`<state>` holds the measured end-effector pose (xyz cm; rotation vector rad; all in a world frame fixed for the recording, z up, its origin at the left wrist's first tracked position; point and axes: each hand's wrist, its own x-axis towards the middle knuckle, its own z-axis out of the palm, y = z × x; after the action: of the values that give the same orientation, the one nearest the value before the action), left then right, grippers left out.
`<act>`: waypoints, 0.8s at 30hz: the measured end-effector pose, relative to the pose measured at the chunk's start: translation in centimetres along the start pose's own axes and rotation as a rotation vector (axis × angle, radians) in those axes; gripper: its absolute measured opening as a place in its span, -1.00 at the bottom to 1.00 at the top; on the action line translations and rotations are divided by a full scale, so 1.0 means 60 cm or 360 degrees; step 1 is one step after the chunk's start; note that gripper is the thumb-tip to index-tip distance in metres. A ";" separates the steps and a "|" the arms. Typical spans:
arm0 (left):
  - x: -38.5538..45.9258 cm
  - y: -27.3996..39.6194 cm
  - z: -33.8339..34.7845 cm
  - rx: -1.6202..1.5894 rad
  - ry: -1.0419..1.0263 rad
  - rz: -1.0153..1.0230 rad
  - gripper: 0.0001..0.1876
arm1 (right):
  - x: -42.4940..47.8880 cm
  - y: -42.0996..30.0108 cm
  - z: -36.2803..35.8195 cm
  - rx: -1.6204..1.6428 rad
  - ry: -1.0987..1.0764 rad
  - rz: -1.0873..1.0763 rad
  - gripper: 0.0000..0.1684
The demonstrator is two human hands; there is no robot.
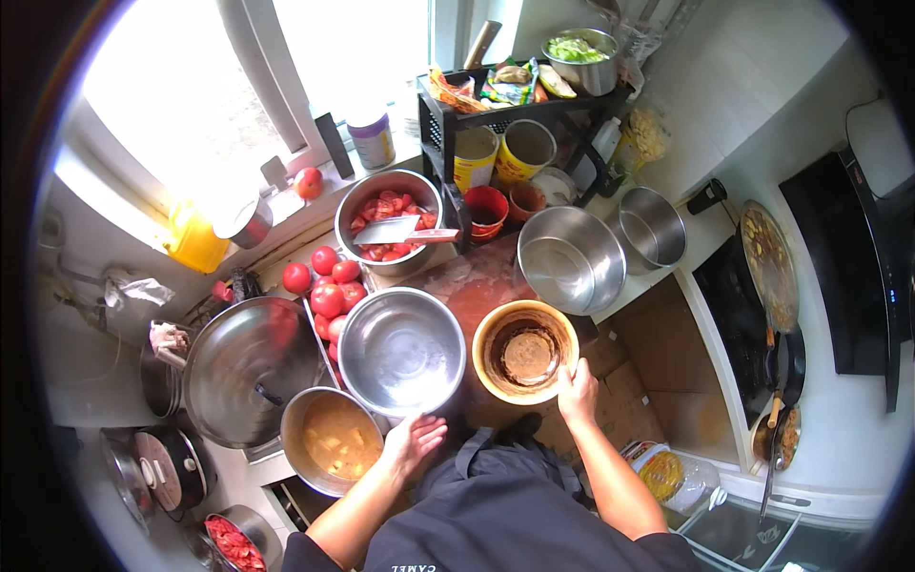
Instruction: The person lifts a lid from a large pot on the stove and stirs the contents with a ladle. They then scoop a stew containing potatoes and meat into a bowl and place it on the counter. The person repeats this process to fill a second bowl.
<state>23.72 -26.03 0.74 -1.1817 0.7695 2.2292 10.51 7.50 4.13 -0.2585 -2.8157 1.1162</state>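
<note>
My right hand (577,393) grips the near right rim of a yellowish-brown round bowl (525,318), which is tilted so that its dark-stained inside shows. The fingers of my left hand (414,442) are spread just below the near rim of a large stainless steel bowl (400,350); I cannot tell whether they touch it. This steel bowl holds no food. Left of my left hand stands a steel pot (292,436) of brown soup with pale chunks. Behind the steel bowl, a cleaver (393,230) lies across a pot (389,266) of cut tomatoes.
Whole tomatoes (327,300) sit beside the steel bowl. A large lidded pan (250,365) stands at left. Two steel pots, one wide (572,261) and one smaller (652,229), stand at right. A black rack (447,118) holds cans and food. A stove (722,314) is far right.
</note>
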 end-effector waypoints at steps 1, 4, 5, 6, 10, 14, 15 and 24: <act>0.015 -0.007 -0.009 -0.0086 0.0039 0.0113 -0.54 | -0.004 -0.001 -0.002 0.0046 -0.0006 -0.0024 -0.65; 0.040 -0.010 -0.006 -0.0288 0.0126 0.0439 -0.71 | -0.022 -0.014 -0.012 0.0242 0.0028 -0.0033 -0.67; 0.043 0.001 -0.006 -0.0312 0.0173 0.0496 -0.73 | -0.027 -0.027 -0.018 0.0329 0.0046 -0.0037 -0.67; 0.047 0.012 -0.008 -0.0335 0.0220 0.0552 -0.75 | -0.031 -0.040 -0.020 0.0358 0.0091 -0.0104 -0.68; 0.069 0.058 -0.018 -0.0333 0.0381 0.0634 -0.82 | -0.049 -0.037 -0.023 0.0528 -0.0018 0.0077 -0.77; 0.048 0.061 -0.026 -0.0242 0.0458 0.0763 -0.85 | -0.055 -0.043 -0.028 0.0505 0.0012 0.0026 -0.78; 0.032 0.065 -0.024 -0.0219 0.0432 0.0741 -0.85 | -0.055 -0.042 -0.028 0.0501 0.0073 -0.0015 -0.76; 0.072 0.348 0.053 0.0112 0.0315 0.1090 -0.70 | -0.059 -0.042 -0.030 0.0578 0.0219 0.0017 -0.73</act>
<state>6.10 -38.10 3.69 -1.2438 1.5036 2.5969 13.97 6.23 7.06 -0.3027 -2.4386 1.5174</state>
